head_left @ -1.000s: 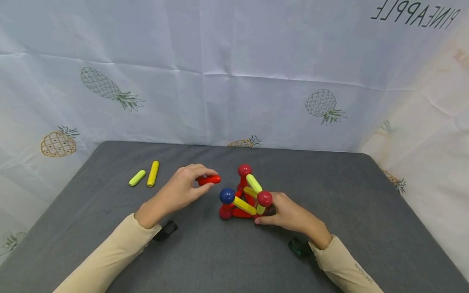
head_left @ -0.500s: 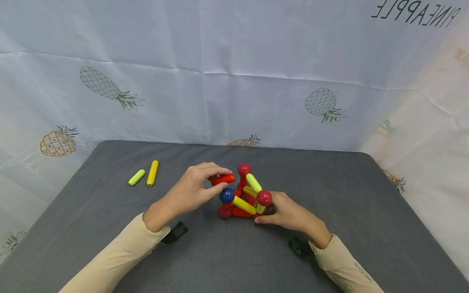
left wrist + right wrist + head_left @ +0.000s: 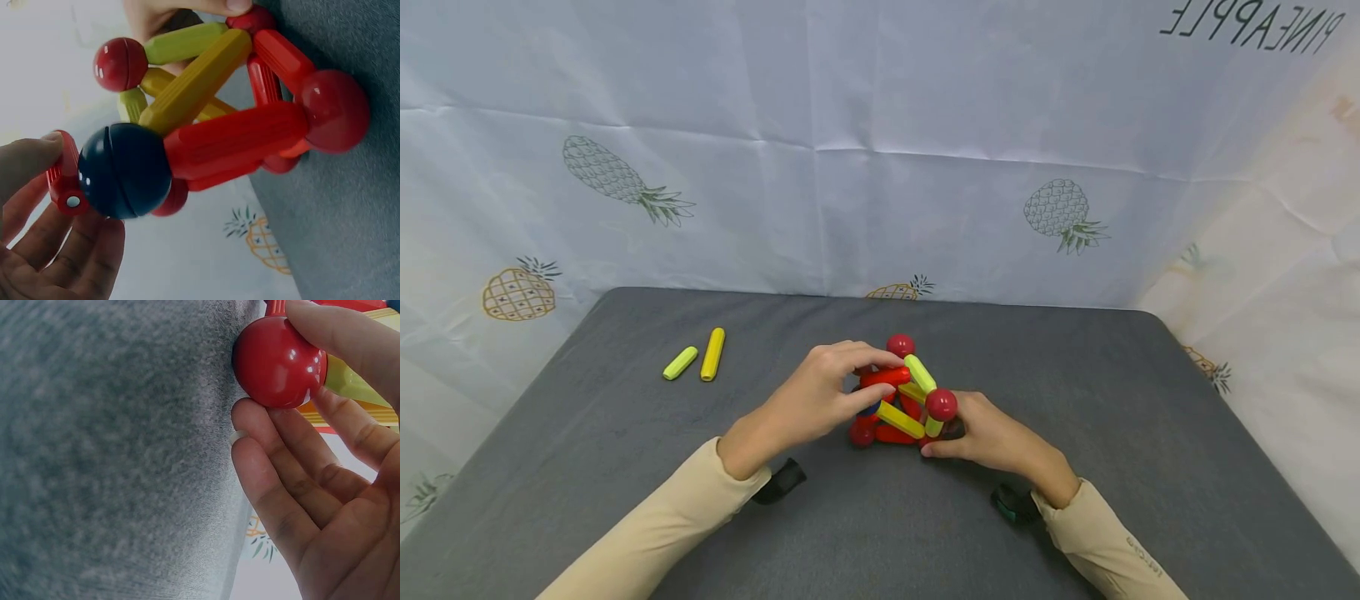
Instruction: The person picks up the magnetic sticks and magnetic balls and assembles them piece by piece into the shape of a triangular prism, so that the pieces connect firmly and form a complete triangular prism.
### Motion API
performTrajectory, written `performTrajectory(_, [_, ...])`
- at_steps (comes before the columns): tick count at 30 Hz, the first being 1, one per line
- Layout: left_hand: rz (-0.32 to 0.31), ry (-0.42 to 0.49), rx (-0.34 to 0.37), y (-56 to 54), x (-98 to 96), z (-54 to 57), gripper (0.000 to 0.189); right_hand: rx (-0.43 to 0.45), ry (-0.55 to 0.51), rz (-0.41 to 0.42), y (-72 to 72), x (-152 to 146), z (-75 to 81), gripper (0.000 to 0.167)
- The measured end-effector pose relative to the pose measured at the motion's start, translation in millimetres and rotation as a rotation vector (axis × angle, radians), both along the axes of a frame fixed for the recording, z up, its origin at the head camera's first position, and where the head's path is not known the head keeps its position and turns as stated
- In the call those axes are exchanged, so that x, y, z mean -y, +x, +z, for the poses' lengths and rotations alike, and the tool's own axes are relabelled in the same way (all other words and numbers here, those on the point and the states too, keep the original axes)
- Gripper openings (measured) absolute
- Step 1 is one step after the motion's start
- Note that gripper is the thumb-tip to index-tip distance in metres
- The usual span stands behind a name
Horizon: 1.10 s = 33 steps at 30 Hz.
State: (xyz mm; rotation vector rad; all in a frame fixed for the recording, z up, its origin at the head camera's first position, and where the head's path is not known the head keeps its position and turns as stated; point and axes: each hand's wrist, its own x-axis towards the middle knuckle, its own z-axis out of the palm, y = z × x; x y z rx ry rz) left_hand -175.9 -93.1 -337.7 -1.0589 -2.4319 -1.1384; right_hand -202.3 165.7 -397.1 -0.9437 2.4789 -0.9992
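My left hand (image 3: 827, 392) pinches a red magnetic rod (image 3: 886, 377) between thumb and fingers, over the upper part of a frame built of magnetic rods and balls. In the left wrist view this rod is right beside the dark blue ball (image 3: 125, 170), its round metal end showing. The frame has a base of red rods and red balls, with yellow and lime rods (image 3: 920, 375) rising above. At its near right corner, my right hand (image 3: 992, 437) grips a bottom red ball (image 3: 278, 362) with thumb and fingers. From the head view, my left hand mostly hides the blue ball.
A lime rod (image 3: 681, 363) and a longer yellow rod (image 3: 712, 355) lie on the grey table (image 3: 880, 525) left of the frame. Behind the table hangs a white curtain (image 3: 850, 225) printed with pineapples. Dark cameras sit under both wrists.
My left hand has carried the red rod rightward, from left of the frame to above the blue ball's side. My right hand and the frame have stayed in place.
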Motion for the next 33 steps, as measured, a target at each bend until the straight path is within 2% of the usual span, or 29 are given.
performTrajectory(6, [-0.067,0.036,0.01,-1.2,-8.5,-4.2,0.03,-0.007,0.003,-0.001,0.3,-0.2,0.4,0.046])
performTrajectory(9, [-0.078,0.038,0.01,-1.3,-11.7,-7.1,0.029,-0.012,0.001,0.001,0.4,-0.3,0.4,0.047])
performTrajectory(15, [-0.068,0.039,0.015,-0.6,-14.4,-10.1,0.028,-0.024,-0.004,0.008,0.2,-0.1,-0.2,0.046])
performTrajectory(23, [-0.06,-0.025,0.033,-0.6,-16.4,-16.6,0.028,-0.026,-0.016,0.024,-0.5,-0.7,-2.6,0.045])
performTrajectory(29, [-0.066,-0.027,0.06,0.0,-18.2,-17.3,0.026,-0.017,-0.012,0.018,-0.8,-1.0,-2.7,0.044])
performTrajectory(33, [-0.054,-0.069,0.065,0.6,-20.1,-18.3,0.024,-0.018,-0.003,0.011,-0.3,-1.6,-2.6,0.042])
